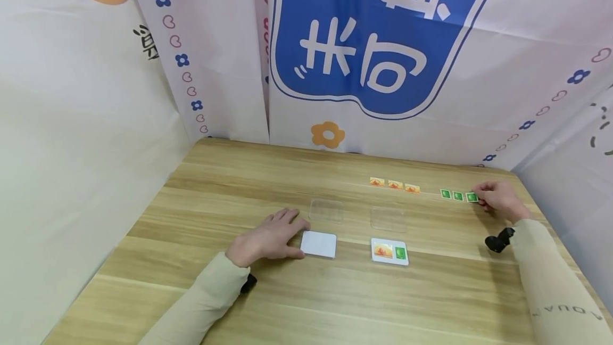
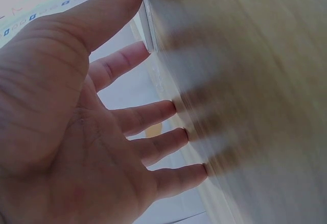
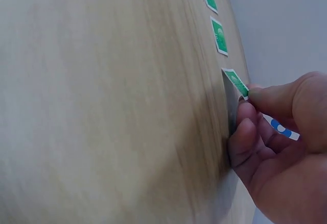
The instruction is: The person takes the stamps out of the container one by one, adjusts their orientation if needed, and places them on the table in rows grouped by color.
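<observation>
At the right side, my right hand [image 1: 502, 199] pinches the edge of a small green stamp [image 3: 236, 82] between thumb and forefinger. The stamp tilts up from the table, as the right wrist view shows. Two more green stamps [image 1: 452, 195] lie flat in a row beside it. My left hand [image 1: 270, 236] rests with fingers spread, fingertips on the wood; its thumb and forefinger are at the left edge of a blank white card [image 1: 319, 244] in a clear case. To the right lies a similar card [image 1: 390, 252], bearing an orange stamp and a green one.
Three orange stamps [image 1: 395, 185] lie in a row toward the back. Two clear plastic covers [image 1: 326, 211] lie behind the cards. Printed cloth walls [image 1: 230, 68] border the wooden table [image 1: 268, 302] at the back and sides.
</observation>
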A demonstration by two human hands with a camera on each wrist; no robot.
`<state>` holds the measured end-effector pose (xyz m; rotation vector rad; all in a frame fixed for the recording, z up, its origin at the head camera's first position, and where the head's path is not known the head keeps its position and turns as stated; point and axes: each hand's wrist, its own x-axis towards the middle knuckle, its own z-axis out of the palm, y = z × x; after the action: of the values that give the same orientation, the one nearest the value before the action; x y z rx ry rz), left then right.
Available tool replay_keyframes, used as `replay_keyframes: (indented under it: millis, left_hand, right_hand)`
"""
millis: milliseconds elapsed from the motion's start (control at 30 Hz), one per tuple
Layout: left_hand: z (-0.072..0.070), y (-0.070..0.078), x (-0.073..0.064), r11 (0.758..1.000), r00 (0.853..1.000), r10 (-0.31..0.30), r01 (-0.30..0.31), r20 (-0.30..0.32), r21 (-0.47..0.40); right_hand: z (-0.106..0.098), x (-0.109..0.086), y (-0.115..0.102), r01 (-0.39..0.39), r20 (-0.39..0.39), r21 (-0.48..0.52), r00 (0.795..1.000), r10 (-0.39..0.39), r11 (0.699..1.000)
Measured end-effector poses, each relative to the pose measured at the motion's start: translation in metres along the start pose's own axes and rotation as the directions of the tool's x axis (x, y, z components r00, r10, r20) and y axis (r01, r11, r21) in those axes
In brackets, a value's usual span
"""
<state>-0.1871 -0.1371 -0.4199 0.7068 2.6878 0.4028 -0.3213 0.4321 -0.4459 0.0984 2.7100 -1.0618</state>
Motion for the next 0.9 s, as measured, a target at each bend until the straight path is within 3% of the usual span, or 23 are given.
replay_keyframes:
  millis: [467,900]
  left_hand:
    - [0.004,-0.003,0.003,1.000,1.000,0.006,-0.006,-0.015,0.002]
    - [0.005,-0.004,0.003,1.000,1.000,0.009,-0.009,-0.012,0.001]
  right_hand:
    - [0.004,0.000,-0.004,0.026,-0.015,-0.116,0.999,-0.028,0.993]
    - [0.010,-0.001,-0.011,0.095,-0.052,-0.285,0.992,-0.115,0.954]
